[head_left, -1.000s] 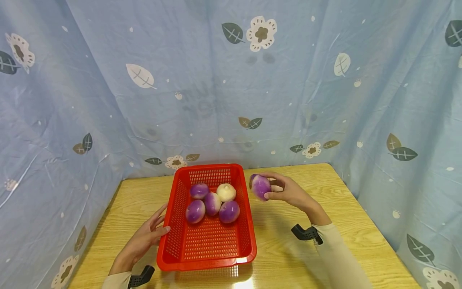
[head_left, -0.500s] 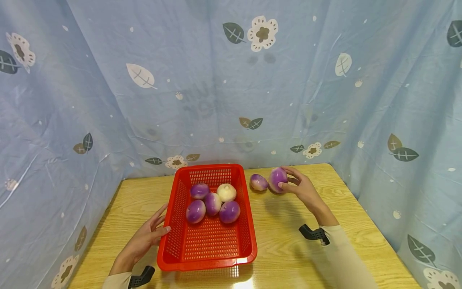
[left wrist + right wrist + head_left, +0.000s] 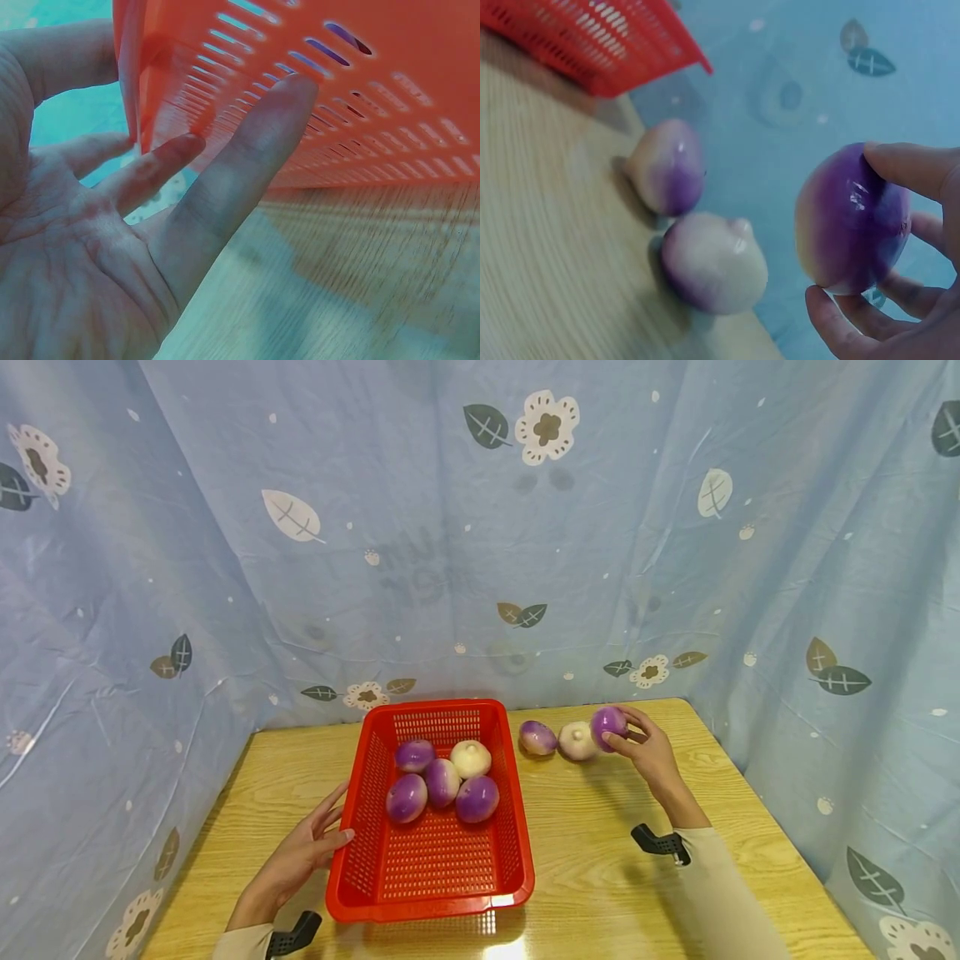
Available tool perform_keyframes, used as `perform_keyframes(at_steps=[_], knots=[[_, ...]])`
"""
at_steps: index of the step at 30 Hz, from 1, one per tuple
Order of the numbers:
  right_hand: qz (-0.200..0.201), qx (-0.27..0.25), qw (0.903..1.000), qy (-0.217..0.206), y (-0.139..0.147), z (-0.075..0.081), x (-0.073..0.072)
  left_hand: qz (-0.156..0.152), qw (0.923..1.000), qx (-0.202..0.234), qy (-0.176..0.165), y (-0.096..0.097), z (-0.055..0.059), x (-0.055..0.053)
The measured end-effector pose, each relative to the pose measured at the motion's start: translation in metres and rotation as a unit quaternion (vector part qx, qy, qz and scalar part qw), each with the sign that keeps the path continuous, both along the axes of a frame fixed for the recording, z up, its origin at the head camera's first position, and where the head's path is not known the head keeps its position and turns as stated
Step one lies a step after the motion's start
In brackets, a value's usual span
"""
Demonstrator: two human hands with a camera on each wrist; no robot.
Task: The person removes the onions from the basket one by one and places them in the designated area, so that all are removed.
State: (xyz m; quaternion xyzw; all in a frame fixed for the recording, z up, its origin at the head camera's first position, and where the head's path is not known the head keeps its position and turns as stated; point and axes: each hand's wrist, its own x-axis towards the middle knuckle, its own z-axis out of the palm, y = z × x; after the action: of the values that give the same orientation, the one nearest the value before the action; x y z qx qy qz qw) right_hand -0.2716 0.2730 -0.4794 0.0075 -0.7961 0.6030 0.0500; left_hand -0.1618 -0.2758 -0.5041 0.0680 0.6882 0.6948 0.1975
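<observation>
My left hand (image 3: 296,860) grips the left wall of a red perforated plastic basket (image 3: 431,912), thumb over the rim. In the left wrist view, its fingers (image 3: 247,161) lie against the slotted outer side. Inside the basket sit several glossy purple-and-white onions, one (image 3: 406,799) toward the left and a cream-side-up one (image 3: 470,760) at the back. At the back right, my right hand (image 3: 651,752) holds another purple onion (image 3: 851,217) between thumb and fingertips. Left of it, two onions rest on the table: a purple-and-cream one (image 3: 537,738) and a paler one (image 3: 577,741), its stubby tip showing.
The wood-grain table (image 3: 592,877) meets a blue patterned curtain (image 3: 450,568) along its back and sides. The basket's right wall stands close to the nearer loose onion. Each wrist wears a black camera mount (image 3: 660,843).
My right hand has moved right with the held onion, bringing the two loose table onions into full view. My left hand and the basket stay in place.
</observation>
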Motion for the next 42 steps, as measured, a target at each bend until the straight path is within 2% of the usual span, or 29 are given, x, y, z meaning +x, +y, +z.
perform_keyframes(at_steps=[11,22,35,42], knots=[[-0.025,0.04,0.9988,-0.015,0.018,-0.015,-0.014,0.004,1.0,-0.001,-0.002,0.0,0.0,0.0],[-0.034,0.086,0.9943,-0.054,0.033,-0.029,-0.026,0.003,1.0,0.003,0.003,0.0,-0.001,0.001],[-0.015,0.138,0.988,-0.067,0.035,-0.041,-0.038,0.002,1.0,0.002,0.001,-0.001,-0.002,0.001],[-0.008,0.176,0.9828,-0.056,0.035,-0.045,-0.041,0.003,1.0,-0.007,0.0,0.001,0.0,0.0]])
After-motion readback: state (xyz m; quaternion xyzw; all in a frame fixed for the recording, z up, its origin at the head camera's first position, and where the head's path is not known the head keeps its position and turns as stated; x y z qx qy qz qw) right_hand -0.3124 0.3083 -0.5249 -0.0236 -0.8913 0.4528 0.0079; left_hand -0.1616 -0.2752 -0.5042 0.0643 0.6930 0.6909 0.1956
